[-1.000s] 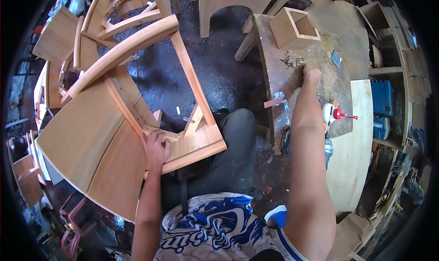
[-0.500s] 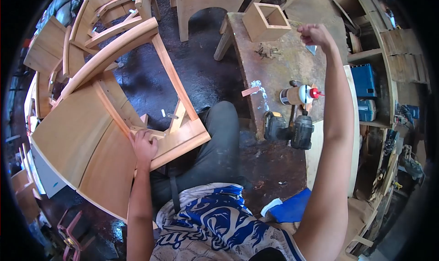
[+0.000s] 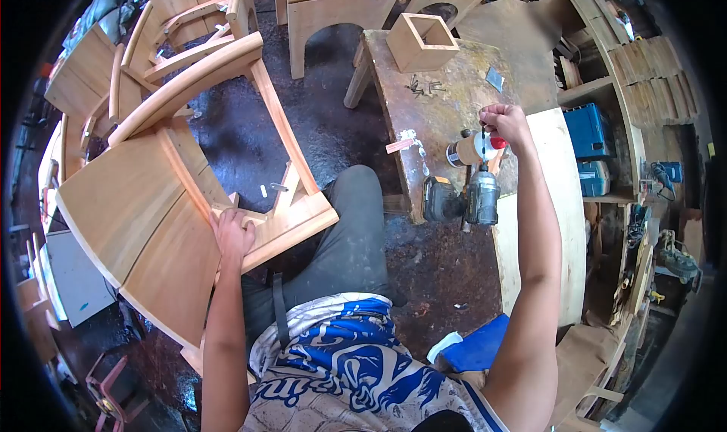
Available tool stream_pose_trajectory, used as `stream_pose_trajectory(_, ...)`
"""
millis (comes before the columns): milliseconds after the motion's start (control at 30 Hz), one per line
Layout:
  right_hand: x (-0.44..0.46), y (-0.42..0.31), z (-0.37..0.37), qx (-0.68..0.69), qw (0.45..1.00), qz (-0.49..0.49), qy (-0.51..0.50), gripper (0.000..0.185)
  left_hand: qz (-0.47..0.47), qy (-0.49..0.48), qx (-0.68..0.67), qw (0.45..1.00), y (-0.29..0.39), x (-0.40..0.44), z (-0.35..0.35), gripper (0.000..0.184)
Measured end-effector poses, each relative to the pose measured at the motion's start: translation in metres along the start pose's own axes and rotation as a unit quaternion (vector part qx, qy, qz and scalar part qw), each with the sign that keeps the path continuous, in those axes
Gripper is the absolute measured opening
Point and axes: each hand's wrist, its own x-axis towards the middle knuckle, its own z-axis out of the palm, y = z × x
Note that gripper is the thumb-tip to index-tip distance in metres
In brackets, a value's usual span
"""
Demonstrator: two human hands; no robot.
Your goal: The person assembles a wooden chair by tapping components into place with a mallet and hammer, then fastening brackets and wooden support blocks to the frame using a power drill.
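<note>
A partly built wooden chair (image 3: 159,243) lies tilted across my lap and to the left. My left hand (image 3: 233,235) is closed over its inner corner, fingers curled on the wood. My right hand (image 3: 506,125) is pinched just above the tip of the power drill (image 3: 482,197), above the worktable. Whatever is between those fingers is too small to make out. The drill rests near the table's edge, its bit pointing toward my fingertips. A glue bottle with a red cap (image 3: 463,152) lies beside the bit, partly hidden by the drill and hand.
On the worktable (image 3: 409,114) are an open wooden box (image 3: 421,44), a pile of screws (image 3: 425,87), a blue scrap (image 3: 494,79) and a small wood strip (image 3: 399,146). Other chairs (image 3: 341,15) stand behind. Shelves with blue cases (image 3: 587,133) line the right.
My right hand has come down and toward me, from near the box to the drill's bit. My left hand stays on the chair. The whole view has shifted slightly.
</note>
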Motion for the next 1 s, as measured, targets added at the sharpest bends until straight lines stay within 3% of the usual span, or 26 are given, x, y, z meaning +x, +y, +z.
stream_pose_trajectory(600, -0.015, -0.002, -0.006, -0.027, 0.995, 0.065, -0.064, 0.014, -0.004, -0.003, -0.001, 1.0, -0.004, -0.001, 0.002, 0.029)
stream_pose_trajectory(667, -0.027, 0.002, -0.009, -0.1, 0.994, 0.041, -0.008, 0.017, -0.005, -0.001, -0.003, 1.0, -0.004, 0.0, 0.002, 0.029)
stream_pose_trajectory(733, -0.06, 0.004, -0.023, -0.139, 0.988, -0.054, 0.042, 0.02, 0.001, 0.009, 0.001, 1.0, -0.006, -0.002, 0.003, 0.029)
stream_pose_trajectory(800, -0.129, -0.002, -0.019, 0.073, 0.995, -0.033, 0.063, 0.02, -0.009, 0.003, -0.005, 1.0, -0.005, -0.003, 0.002, 0.029)
stream_pose_trajectory(833, -0.149, 0.032, -0.023, 0.129, 0.989, -0.009, 0.071, 0.021, -0.012, 0.001, -0.011, 1.0, -0.005, -0.003, 0.002, 0.029)
stream_pose_trajectory(933, -0.207, 0.115, 0.004, 0.168, 0.981, 0.062, 0.073, 0.032, -0.021, -0.005, -0.007, 1.0, -0.008, -0.002, 0.005, 0.029)
stream_pose_trajectory(1000, -0.22, 0.172, 0.047, 0.189, 0.979, 0.027, 0.069, 0.049, -0.021, -0.006, 0.002, 1.0, -0.006, 0.003, 0.007, 0.029)
